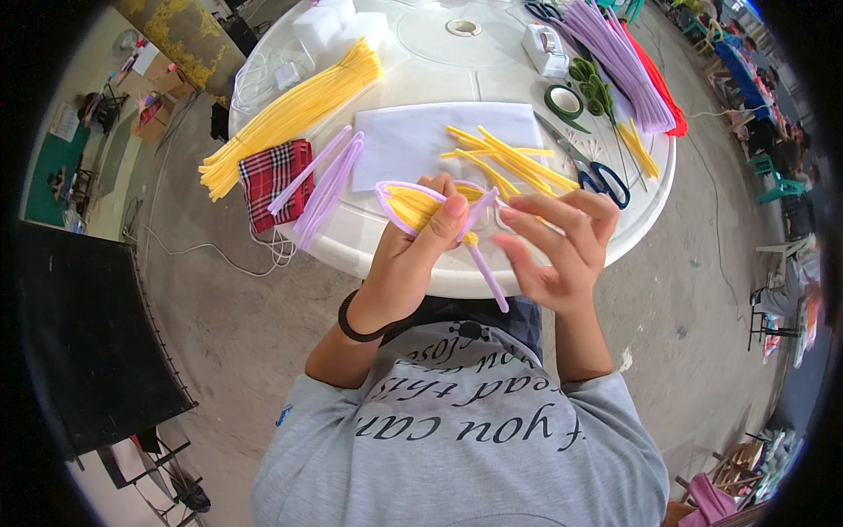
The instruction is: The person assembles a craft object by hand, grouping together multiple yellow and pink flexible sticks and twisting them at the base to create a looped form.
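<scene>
My left hand (420, 233) pinches a pipe-cleaner petal piece (406, 204) between thumb and fingers, just over the table's near edge. It has a yellow filling with a light purple outline. A second yellow and purple loop shows partly behind my fingers. A small yellow knot sits below the thumb, and a purple pipe-cleaner end hangs down from it. My right hand (562, 237) is at the piece's right side, thumb and fingers apart. Its fingertips are close to a purple end; whether they touch it I cannot tell. Loose yellow pipe cleaners (509, 158) lie on a white sheet (399, 145) beyond my hands.
The round white table (421, 263) holds a yellow pipe-cleaner bundle (299, 110), purple strands (329, 189) and a plaid cloth (263, 180) at left. On the right are scissors (601, 180), green tape (564, 103), a tape dispenser (545, 51) and a purple bundle (619, 66).
</scene>
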A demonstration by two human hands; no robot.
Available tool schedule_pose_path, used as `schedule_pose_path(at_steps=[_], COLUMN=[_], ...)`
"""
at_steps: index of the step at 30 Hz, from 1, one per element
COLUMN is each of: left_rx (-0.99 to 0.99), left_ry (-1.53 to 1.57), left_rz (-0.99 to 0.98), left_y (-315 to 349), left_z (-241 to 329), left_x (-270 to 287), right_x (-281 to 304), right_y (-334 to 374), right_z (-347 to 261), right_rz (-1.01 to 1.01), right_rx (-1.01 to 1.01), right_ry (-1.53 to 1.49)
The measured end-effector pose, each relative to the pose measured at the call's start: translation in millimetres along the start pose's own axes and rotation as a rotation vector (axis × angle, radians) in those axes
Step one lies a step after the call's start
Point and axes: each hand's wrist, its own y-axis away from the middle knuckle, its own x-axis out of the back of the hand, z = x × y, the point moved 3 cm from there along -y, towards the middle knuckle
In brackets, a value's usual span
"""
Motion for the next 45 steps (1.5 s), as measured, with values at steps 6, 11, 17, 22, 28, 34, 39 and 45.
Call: schedule_pose_path(at_steps=[6, 11, 17, 22, 28, 34, 39, 45], left_rx=[0.037, 0.039, 0.042, -0.110, -0.514, -0.328, 0.012, 0.085], left_ry=[0.144, 0.169, 0.121, 0.027, -0.525, -0.267, 0.114, 0.148], left_rz=[-0.009, -0.022, 0.010, 0.085, 0.214, 0.114, 0.060, -0.019], left_y=[1, 2, 1, -2, -8, -5, 2, 3], left_z=[-3, -2, -5, -6, -2, -8, -2, -8], left_x=[-10, -11, -11, -13, -9, -3, 0, 9], right_x=[-5, -5, -8, -13, -31, -23, -14, -10], right_y=[7, 6, 1, 7, 13, 8, 10, 6], right_z=[-6, -6, -2, -7, -11, -15, -12, -15], right_rz=[0.065, 0.088, 0.068, 0.079, 0.165, 0.147, 0.129, 0.097], right_rx=[0.195, 0.229, 0.223, 0.017, -0.315, -0.280, -0.079, -0.022], right_ry=[0.204, 0.207, 0.114, 0.024, -0.298, -0.247, 0.015, 0.055])
